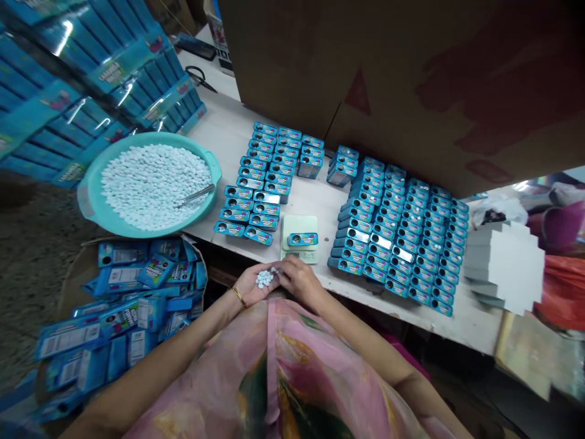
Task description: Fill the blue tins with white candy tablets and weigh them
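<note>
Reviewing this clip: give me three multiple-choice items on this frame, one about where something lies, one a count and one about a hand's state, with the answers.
1. Where do the metal tongs lie?
A) In the teal basin, on the white tablets
B) On the stack of white card
C) Inside a blue tin

2. How many blue tins sit on the digital scale?
A) Four
B) Two
C) One

3. What is the left hand doing?
A) Gripping scissors
B) Cupping loose white tablets
C) Resting on the scale

Answers:
1 A: the tongs lie across the tablets, inside the basin's rim.
2 C: a single tin lies on the scale's platform.
3 B: a small heap of tablets sits in the palm.
</note>
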A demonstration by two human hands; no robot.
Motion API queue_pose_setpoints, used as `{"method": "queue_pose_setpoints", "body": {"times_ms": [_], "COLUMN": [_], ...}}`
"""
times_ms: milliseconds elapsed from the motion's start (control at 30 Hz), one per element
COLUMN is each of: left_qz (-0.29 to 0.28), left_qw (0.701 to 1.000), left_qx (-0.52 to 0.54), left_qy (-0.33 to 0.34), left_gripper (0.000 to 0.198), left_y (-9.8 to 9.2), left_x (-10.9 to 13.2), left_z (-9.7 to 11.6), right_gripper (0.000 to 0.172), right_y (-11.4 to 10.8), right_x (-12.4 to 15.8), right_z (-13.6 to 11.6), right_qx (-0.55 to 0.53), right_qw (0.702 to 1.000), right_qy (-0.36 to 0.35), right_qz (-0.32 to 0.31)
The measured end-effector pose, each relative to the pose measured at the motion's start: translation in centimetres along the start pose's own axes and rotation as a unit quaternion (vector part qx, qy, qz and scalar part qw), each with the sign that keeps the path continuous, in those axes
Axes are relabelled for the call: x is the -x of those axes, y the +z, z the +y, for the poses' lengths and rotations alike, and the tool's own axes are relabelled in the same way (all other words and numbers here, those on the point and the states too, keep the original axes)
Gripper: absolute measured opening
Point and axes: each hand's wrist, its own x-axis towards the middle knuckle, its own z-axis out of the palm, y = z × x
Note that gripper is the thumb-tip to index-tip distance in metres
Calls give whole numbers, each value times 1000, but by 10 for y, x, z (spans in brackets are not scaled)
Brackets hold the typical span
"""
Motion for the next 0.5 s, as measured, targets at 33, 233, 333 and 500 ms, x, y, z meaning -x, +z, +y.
{"method": "queue_pose_setpoints", "body": {"times_ms": [33,233,333,500], "left_qz": [-7,-36,-36,-16], "left_qw": [1000,999,999,999], "left_qx": [2,-5,3,22], "left_qy": [11,27,31,29], "left_gripper": [19,24,27,26], "left_y": [2,9,6,-5], "left_x": [-1,-2,-1,2], "left_z": [2,10,10,6], "right_gripper": [19,21,24,22], "right_y": [-9,-40,-37,-34], "right_x": [-3,-26,-29,-17], "right_z": [3,33,43,46], "right_qx": [-15,49,59,-19], "right_qw": [999,993,992,986], "right_qy": [11,81,88,84], "right_qz": [31,74,61,140]}}
